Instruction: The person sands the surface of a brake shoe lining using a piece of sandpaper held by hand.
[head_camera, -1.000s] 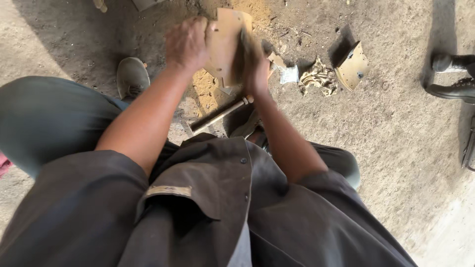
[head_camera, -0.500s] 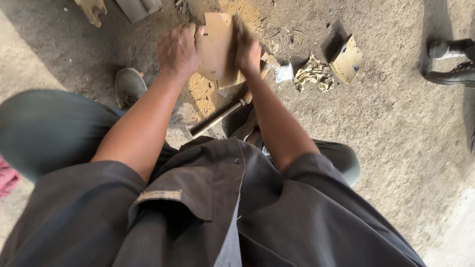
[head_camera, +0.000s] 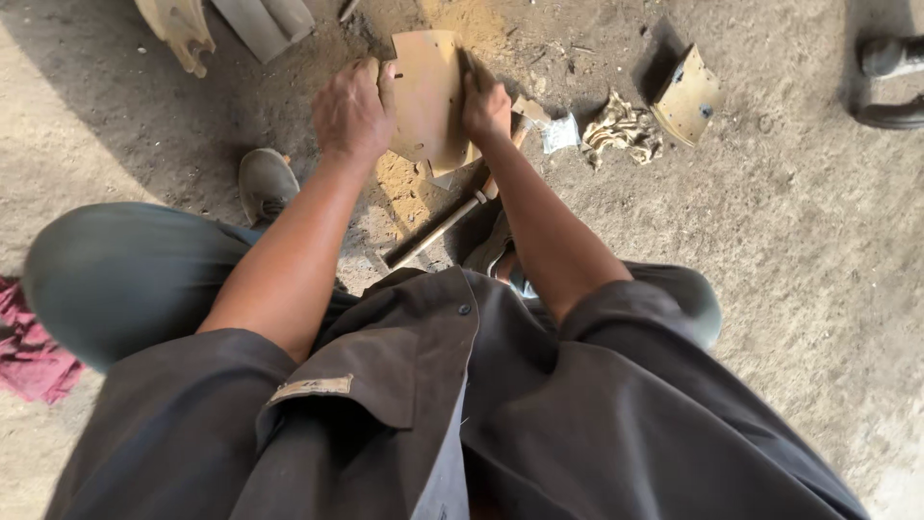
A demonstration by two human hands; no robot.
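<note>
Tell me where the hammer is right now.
In the head view the hammer lies on the dirt floor at centre, just below the tan plate held by both hands.

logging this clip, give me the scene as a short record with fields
setting: person crouched over dusty ground
left hand: grips left edge of flat tan metal plate
right hand: grips plate's right edge
plate: held up off the ground
below plate: hammer lying on ground
right of hands: crumpled rag, second plate
far left: red cloth
</note>
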